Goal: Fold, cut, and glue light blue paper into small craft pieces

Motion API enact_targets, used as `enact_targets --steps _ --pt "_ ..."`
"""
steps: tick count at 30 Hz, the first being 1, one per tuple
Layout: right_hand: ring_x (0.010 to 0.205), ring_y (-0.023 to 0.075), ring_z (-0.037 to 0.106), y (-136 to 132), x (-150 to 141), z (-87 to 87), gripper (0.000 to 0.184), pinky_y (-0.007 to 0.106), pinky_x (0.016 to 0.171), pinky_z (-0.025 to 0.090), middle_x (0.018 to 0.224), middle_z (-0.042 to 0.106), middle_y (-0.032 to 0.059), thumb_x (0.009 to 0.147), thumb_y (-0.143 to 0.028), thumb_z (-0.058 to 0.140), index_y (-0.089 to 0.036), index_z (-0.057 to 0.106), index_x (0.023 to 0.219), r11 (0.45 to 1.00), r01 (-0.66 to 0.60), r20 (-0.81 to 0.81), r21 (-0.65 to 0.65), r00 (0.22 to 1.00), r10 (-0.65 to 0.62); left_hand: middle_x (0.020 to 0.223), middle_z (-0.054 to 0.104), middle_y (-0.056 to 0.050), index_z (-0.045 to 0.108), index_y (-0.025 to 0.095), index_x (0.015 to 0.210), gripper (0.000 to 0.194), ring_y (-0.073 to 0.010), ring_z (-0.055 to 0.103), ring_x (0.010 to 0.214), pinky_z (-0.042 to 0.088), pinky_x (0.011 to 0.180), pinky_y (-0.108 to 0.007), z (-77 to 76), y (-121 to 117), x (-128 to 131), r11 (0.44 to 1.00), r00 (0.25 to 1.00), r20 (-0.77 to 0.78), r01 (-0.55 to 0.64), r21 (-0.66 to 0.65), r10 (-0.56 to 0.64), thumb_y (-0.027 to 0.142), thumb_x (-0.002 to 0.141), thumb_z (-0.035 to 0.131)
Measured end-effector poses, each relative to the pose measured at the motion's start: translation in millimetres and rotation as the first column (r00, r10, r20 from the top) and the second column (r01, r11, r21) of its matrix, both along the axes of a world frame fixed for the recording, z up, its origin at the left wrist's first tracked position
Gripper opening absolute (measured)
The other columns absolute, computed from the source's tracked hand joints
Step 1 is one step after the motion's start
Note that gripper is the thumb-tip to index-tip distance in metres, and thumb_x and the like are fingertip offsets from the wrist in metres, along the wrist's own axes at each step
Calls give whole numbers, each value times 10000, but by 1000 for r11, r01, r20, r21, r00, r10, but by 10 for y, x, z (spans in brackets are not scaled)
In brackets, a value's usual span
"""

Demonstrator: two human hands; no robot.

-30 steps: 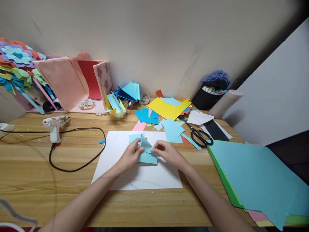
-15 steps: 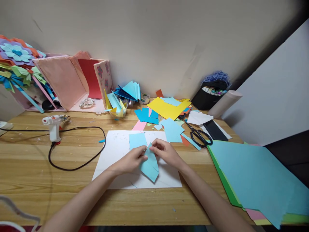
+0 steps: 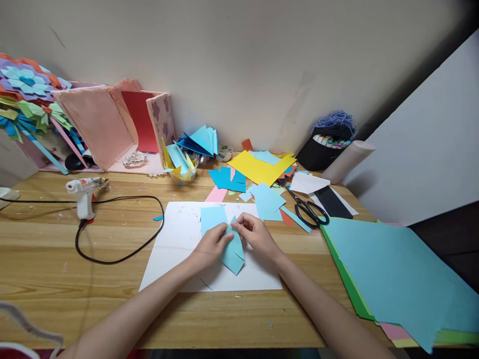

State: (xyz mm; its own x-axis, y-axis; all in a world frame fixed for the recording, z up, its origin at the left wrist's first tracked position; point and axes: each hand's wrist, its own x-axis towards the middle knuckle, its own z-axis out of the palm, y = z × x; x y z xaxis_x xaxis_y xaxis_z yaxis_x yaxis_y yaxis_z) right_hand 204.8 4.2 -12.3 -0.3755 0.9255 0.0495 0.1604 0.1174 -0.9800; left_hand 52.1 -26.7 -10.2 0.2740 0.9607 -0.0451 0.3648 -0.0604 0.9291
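A folded piece of light blue paper (image 3: 234,253) is held tilted over a white sheet (image 3: 168,254), its pointed end at the top. My left hand (image 3: 210,245) grips its left side, thumb on the front face. At the upper tip, my right hand (image 3: 253,233) pinches the paper between thumb and fingers. A small slit shows near the lower right edge of the piece. Just behind my left hand, a light blue square (image 3: 212,217) lies flat on the white sheet. The fingers behind the folded paper are partly hidden.
Black scissors (image 3: 307,209) lie right of paper scraps (image 3: 267,197). A white glue gun (image 3: 85,197) with a looping black cord stands at left. Large coloured sheets (image 3: 396,269) overhang the right front edge. Behind are a pink box (image 3: 93,119) and a black marker holder (image 3: 318,152).
The folded paper has turned slightly and lifted a little. My left hand has shifted right and up along it, its thumb now further across the front. The right hand keeps its pinch.
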Motion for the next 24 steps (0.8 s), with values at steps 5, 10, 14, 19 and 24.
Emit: enact_targets --steps 5,10,14,19,24 --pt "481 88 400 30 38 22 320 220 516 330 499 430 -57 830 -411 472 -185 441 606 995 -91 -46 -30 995 89 582 355 39 370 181 607 257 -114 319 577 260 546 -242 1 28 -28 996 997 -8 79 34 -78 333 809 419" --pt "481 88 387 30 32 19 358 222 519 315 489 414 -54 851 -402 443 -188 398 567 999 -45 -41 25 998 46 569 304 48 340 181 586 269 -104 294 562 245 535 -239 65 38 -40 995 995 11 102 3 -102 316 796 441" --pt "463 85 378 67 43 -23 378 221 494 297 484 411 -56 846 -431 439 -188 389 560 994 -109 -22 -24 994 109 593 384 33 408 169 614 234 -111 339 574 254 539 -243 84 35 -53 989 989 35 144 -32 -143 314 796 428" --pt "422 79 326 98 29 -79 397 223 464 267 432 358 -66 862 -422 407 -189 368 542 997 -69 -2 -16 998 69 555 345 40 363 175 579 256 -108 317 553 219 518 -247 52 46 -73 992 988 -110 115 53 -109 311 786 431" --pt "495 94 436 96 21 -90 307 219 496 322 523 456 -52 814 -415 483 -190 413 618 989 -146 19 -32 989 146 542 314 50 326 177 572 276 -100 300 536 194 501 -241 -26 67 -91 994 978 -206 56 91 -36 331 781 418"
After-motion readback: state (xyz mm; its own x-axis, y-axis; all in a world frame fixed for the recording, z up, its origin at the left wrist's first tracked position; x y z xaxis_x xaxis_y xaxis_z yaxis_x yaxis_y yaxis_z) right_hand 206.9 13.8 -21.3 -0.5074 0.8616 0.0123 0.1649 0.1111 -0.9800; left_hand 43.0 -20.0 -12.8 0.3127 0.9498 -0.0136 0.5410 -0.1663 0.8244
